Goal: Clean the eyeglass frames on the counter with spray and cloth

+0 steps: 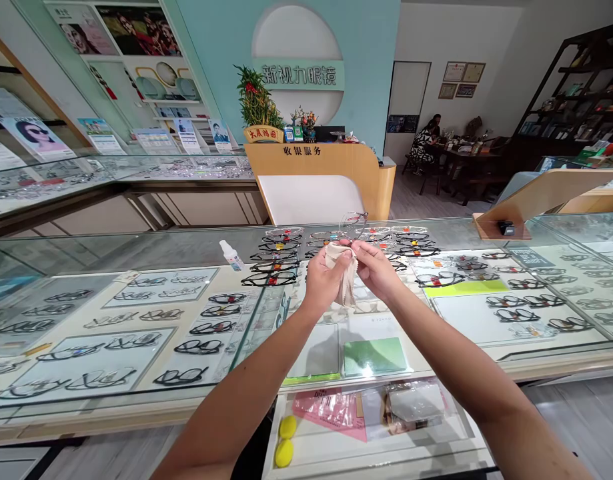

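Above the glass counter, my left hand [322, 279] is closed on a beige cleaning cloth [347, 288], which hangs down between my hands. My right hand [377, 268] pinches a pair of thin-framed eyeglasses [353, 218] at its lower side, and the frame sticks up beyond my fingers. The cloth touches the near part of the eyeglasses; exactly which part it covers is hidden. Behind my hands, several eyeglasses [275, 265] with small coloured tags lie in rows on the counter top. A white spray bottle [231, 256] stands to the left of these rows.
More eyeglasses [199, 347] lie inside the glass display counter [56, 417]. Below my arms an open drawer [331, 460] holds two yellow round items [285, 440] and plastic packets [416, 403]. A wooden stand [541, 193] rises at the right. Two people [426, 143] sit far back.
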Tool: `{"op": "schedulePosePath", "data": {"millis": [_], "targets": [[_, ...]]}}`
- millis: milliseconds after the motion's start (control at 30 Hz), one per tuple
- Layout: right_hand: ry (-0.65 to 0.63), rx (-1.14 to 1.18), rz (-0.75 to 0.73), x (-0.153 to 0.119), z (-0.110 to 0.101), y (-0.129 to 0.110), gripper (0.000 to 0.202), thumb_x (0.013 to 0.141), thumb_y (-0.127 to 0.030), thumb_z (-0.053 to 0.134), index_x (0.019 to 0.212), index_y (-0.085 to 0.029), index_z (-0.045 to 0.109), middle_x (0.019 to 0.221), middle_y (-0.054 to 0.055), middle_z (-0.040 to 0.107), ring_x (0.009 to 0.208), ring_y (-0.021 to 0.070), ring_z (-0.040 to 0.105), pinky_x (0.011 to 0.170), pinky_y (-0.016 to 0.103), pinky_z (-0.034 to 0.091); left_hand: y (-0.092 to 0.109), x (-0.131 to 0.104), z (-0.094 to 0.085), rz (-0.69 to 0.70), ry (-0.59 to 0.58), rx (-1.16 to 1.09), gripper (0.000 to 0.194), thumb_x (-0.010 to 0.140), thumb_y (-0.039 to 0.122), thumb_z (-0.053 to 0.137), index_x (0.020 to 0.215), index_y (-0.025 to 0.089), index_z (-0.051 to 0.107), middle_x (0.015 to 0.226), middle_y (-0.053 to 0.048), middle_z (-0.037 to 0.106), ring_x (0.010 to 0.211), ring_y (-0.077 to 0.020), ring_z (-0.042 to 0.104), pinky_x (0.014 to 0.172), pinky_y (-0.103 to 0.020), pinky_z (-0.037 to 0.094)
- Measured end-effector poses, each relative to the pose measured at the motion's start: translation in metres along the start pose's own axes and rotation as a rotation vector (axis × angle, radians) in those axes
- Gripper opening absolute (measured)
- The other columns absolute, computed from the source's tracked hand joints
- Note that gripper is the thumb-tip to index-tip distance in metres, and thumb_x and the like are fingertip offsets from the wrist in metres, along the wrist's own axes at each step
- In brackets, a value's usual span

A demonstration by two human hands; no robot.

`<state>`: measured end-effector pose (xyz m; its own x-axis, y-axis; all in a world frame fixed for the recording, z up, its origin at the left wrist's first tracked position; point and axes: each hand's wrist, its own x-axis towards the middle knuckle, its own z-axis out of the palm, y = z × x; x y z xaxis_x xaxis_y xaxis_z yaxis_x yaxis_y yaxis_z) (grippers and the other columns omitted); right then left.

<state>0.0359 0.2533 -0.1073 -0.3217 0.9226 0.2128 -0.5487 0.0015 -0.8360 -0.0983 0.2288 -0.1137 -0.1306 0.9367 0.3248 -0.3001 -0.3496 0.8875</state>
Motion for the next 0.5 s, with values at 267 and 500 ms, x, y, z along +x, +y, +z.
{"op": "schedulePosePath", "data": {"millis": [267,500], "targets": [[-0.011,-0.041,-0.035,0.000,-0.001,-0.003,0.040,0.066,-0.060,0.103,0.081,-0.027,0.087,0.097,0.003,0.084,0.088,0.0186,0.068,0.083,0.031,0.058,-0.002,-0.001,-0.004,0.068,-0.004,0.116,0.063,0.082,0.076,0.086,0.103,0.017,0.081,0.079,-0.004,0.076,0.083,-0.0208,0.074,0.070,-0.028,0.055],[0.035,-0.011,0.033,0.002,-0.007,-0.012,0.041,0.069,-0.054,0.100,0.089,-0.020,0.087,0.082,0.002,0.077,0.052,0.0054,0.038,0.045,0.022,0.034,-0.001,0.006,-0.015,-0.128,-0.264,0.040,0.071,0.082,0.079,0.085,0.115,0.016,0.079,0.078,-0.003,0.074,0.069,-0.0186,0.068,0.063,-0.029,0.052]]}}
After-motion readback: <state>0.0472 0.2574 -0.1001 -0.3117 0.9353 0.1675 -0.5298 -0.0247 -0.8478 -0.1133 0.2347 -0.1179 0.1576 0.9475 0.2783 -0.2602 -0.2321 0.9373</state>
